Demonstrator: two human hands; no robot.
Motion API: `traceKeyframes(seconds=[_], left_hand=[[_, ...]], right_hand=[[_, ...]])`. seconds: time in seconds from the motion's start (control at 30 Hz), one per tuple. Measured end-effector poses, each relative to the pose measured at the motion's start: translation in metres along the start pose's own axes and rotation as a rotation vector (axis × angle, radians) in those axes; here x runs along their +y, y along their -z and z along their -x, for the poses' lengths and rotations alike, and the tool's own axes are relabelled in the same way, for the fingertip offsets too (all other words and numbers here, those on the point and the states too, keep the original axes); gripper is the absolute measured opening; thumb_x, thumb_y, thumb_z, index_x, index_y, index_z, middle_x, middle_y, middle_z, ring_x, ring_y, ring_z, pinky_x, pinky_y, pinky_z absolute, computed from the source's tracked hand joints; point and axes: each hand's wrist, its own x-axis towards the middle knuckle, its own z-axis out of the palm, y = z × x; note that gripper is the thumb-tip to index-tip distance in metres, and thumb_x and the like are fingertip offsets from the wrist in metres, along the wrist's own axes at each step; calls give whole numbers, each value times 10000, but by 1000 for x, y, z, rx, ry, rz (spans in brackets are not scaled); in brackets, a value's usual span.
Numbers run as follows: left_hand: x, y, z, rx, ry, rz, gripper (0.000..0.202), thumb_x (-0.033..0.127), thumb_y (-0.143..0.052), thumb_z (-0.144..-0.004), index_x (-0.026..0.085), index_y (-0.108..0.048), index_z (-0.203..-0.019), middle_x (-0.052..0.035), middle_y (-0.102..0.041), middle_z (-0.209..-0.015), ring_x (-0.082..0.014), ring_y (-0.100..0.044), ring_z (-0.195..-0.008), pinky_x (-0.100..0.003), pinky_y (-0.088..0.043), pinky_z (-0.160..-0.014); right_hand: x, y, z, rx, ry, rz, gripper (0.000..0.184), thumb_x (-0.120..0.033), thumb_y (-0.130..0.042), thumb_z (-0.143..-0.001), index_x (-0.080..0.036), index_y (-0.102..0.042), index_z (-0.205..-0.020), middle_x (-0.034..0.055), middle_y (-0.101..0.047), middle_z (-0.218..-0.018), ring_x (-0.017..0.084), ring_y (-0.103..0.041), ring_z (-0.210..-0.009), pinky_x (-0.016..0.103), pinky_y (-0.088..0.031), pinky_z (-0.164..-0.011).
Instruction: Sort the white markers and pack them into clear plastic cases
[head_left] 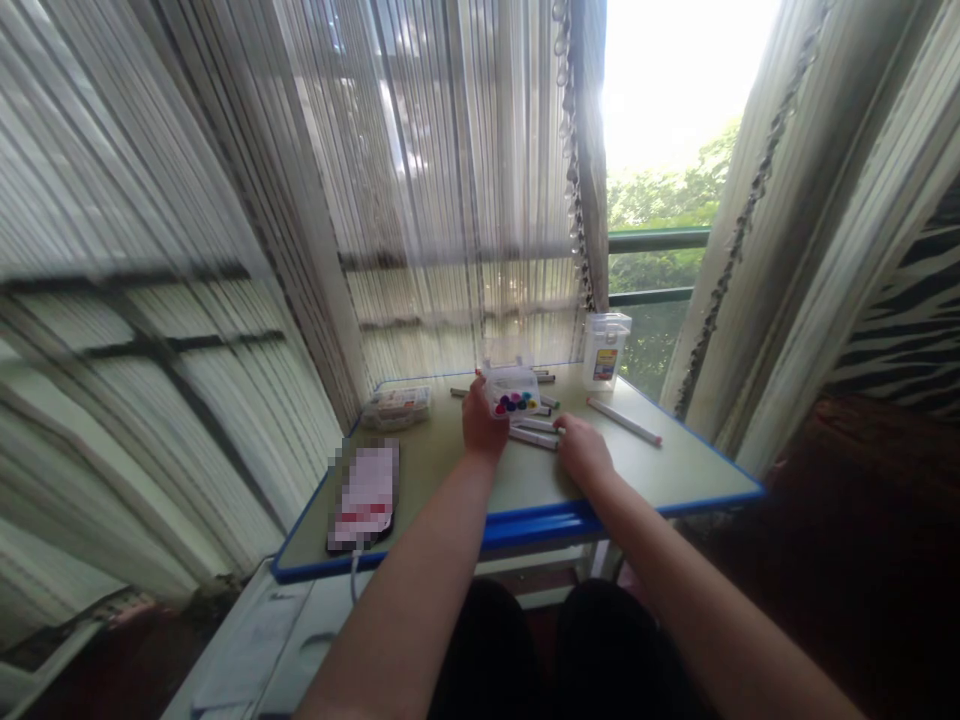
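My left hand (486, 428) is closed around the side of a clear plastic case (504, 380), tilted so its opening faces me. Several round, coloured marker ends (517, 403) show inside, in red, blue, green, yellow and pink. To the right, my right hand (586, 452) rests low over the desk. Its fingers are pinched at the end of a white marker (534, 438), one of several lying loose under and around the case. Another white marker (624, 421) with pinkish ends lies alone, right of that hand.
The small desk (442, 480) has a blue edge. A clear upright box (604, 352) with a label stands at the back right. A flat plastic box (397, 407) sits at the back left, and a phone (366, 495) with a white cable lies nearer me. Curtains hang behind.
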Motion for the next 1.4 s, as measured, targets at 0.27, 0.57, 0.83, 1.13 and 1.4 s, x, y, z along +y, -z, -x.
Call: traceKeyframes(seconds=[0.27, 0.57, 0.83, 1.13, 1.4], left_hand=[[-8, -1, -3, 28, 54, 6, 361, 215, -630, -730, 230, -483, -1060, -102, -646, -1024, -290, -609, -1019, -469, -506, -866], [-4, -2, -3, 36, -5, 13, 337, 206, -630, -743, 229, -490, -1049, -103, -651, -1012, -285, -610, -1026, -465, -504, -877], [-8, -2, -3, 29, 5, 34, 334, 237, -644, -743, 233, -501, -1044, -98, -658, -1030, -275, -618, -1019, -462, -497, -875], [-13, -4, -4, 20, 44, 38, 315, 248, -642, -738, 234, -509, -1023, -92, -659, -998, -275, -628, -987, -458, -505, -863], [-12, -5, -4, 32, 47, 25, 311, 223, -610, -742, 228, -519, -1040, -104, -647, -1015, -294, -612, -1012, -464, -503, -870]], right_hand=[[-1, -2, 0, 5, 10, -13, 408, -33, -401, -804, -157, -616, -1129, 112, -685, -1038, 205, -632, -946, 266, -430, -814], [9, -12, -13, -6, 128, -83, 341, -81, -465, -830, -238, -718, -996, 27, -683, -1098, 163, -601, -1016, 238, -426, -894], [8, -10, -10, 36, 71, -79, 300, -120, -463, -846, -156, -687, -1041, 105, -667, -1065, 196, -586, -1016, 275, -413, -900], [13, -15, -13, 85, -56, -244, 289, -179, -510, -835, -130, -625, -1095, 106, -714, -945, 211, -644, -927, 301, -448, -861], [14, -6, -13, 309, -75, -719, 334, -259, -399, -870, -94, -466, -1152, 169, -633, -1046, 182, -670, -717, 309, -534, -646]])
